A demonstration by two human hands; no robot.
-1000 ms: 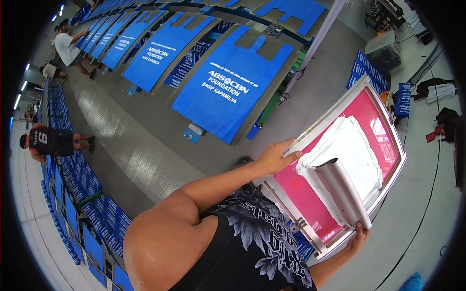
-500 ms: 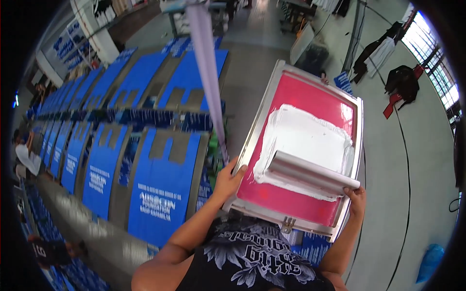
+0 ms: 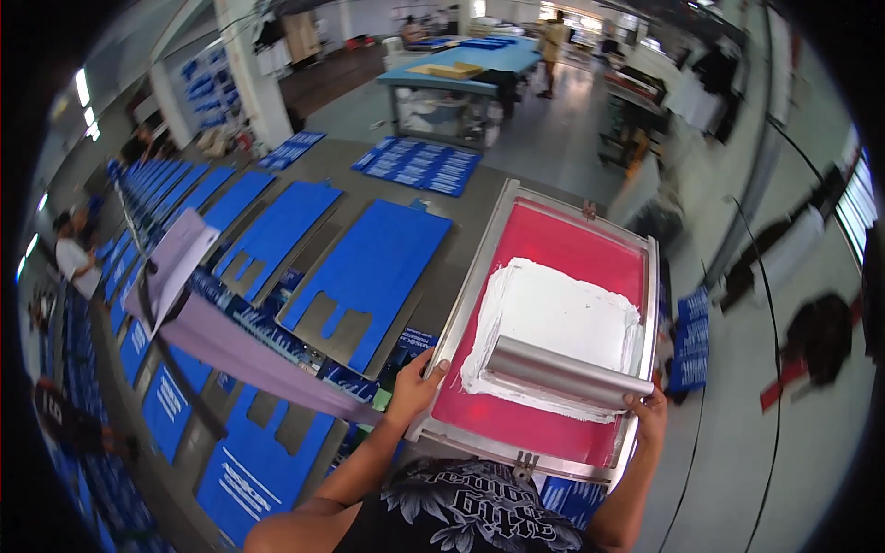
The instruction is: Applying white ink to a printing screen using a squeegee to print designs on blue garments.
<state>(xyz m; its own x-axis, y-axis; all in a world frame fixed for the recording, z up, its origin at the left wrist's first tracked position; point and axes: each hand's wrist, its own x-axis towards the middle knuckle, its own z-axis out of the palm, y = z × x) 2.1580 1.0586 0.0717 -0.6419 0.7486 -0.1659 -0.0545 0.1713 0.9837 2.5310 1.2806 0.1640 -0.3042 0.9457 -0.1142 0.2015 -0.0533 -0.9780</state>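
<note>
A silk-screen printing frame (image 3: 450, 323) with metal sides and pink-red mesh is held before my body, tilted. Thick white ink (image 3: 564, 309) covers the middle of its mesh. Across the ink's near part lies a metal squeegee (image 3: 572, 370), its right end at the frame's right side. My left hand (image 3: 414, 389) is closed round the frame's left edge, thumb on top. On the opposite edge my right hand (image 3: 649, 412) is closed too, its thumb on the squeegee's end and its other fingers partly hidden at the frame.
To the left run two rows of boards with blue bag-shaped sheets (image 3: 373, 267), the nearer row bearing white print. A pale lilac strip (image 3: 267, 346) crosses between them. Farther off stand a light-blue table (image 3: 442, 74) and a person (image 3: 551, 51). Cables and hanging clothes (image 3: 811, 336) are on the right.
My view has swung up and leftward, bringing the far table and more boards into sight. The frame stays in both hands, with the squeegee still lying across the ink.
</note>
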